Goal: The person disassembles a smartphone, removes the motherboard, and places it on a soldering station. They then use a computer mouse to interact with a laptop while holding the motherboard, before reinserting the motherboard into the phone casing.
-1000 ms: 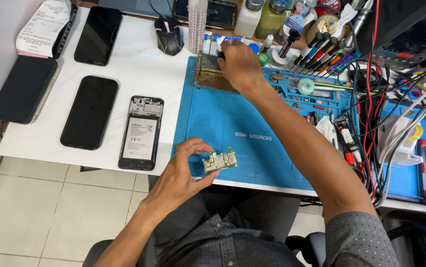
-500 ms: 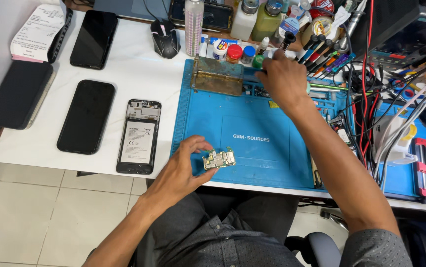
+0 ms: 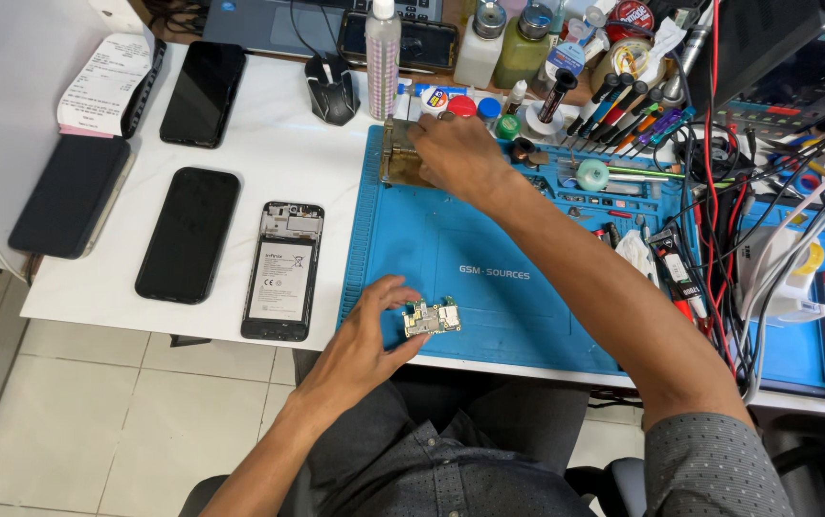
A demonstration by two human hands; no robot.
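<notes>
Bench items beside the blue work mat [image 3: 489,287].
Opened phone [image 3: 282,271], three dark phones, black mouse [image 3: 333,88], paper receipt [image 3: 102,84].

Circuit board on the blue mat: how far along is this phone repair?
Done: the opened phone lies back-off on the table, battery showing, and the circuit board is out of it. In hand: the left hand holds the board at the mat's near edge, while the right hand grips the metal jig at the far edge. Left: the board is not in the jig, and the phone is open.
</notes>
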